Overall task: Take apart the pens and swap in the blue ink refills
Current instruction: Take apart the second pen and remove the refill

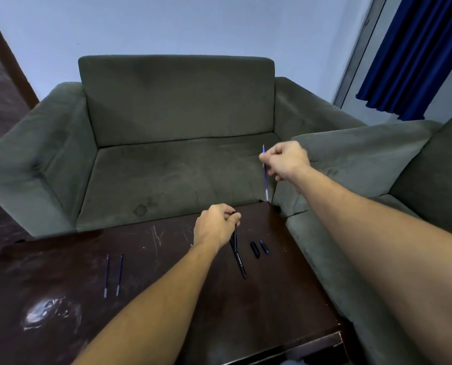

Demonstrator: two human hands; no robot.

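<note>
Grey-green, velvety fabric is seen on the broad sofa (177, 101), by which the far half of the view is filled; a 2nd sofa (364, 154) of the same fabric is set at the right. A pleated blue curtain (414, 56) is hung in the upper right corner. The near half is taken up by a dark, glossy wooden table (272, 306), marked by pale scratches and a whitish scuff.

The right hand (285, 160) is raised over the seat edge, and a thin blue refill (265, 177) is pinched upright between thumb and curled fingers. The left hand (215, 226) is held above the table's far side, its fingers closed round the top of a slim black pen barrel (239, 262), which is slanted down toward the table top; whether its lower end is touching cannot be told.

Just right of the barrel, 2 short dark pieces (254, 249) (264, 246), rounded and cap-like, are laid side by side. Well to the left, 2 spare refills (106, 275) (119, 273) are laid parallel.
</note>
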